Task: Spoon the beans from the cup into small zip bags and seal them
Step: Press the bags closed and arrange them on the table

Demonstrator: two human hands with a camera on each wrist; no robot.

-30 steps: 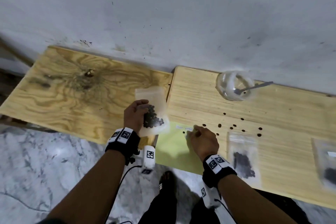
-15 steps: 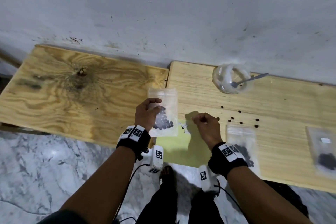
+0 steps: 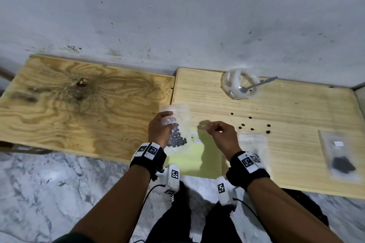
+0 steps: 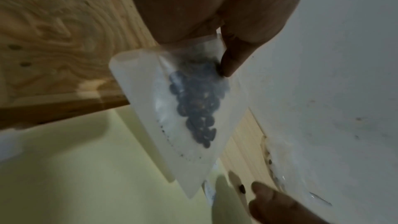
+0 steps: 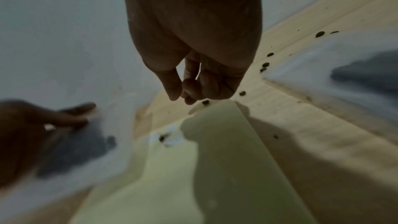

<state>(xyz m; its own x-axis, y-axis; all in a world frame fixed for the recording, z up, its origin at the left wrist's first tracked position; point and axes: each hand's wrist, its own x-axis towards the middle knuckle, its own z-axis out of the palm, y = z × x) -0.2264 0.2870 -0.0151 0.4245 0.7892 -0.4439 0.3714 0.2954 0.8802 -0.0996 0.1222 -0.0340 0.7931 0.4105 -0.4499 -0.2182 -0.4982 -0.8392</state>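
We seem to be in a plain, improvised work corner of a home or back room. Two bare wooden boards, a knotty plywood sheet (image 3: 79, 108) on the left and a pale pine panel (image 3: 296, 108) on the right, lie side by side against a scuffed, spotted whitewashed wall (image 3: 177, 16). Nearer us runs a grey-veined marble floor (image 3: 49, 193).
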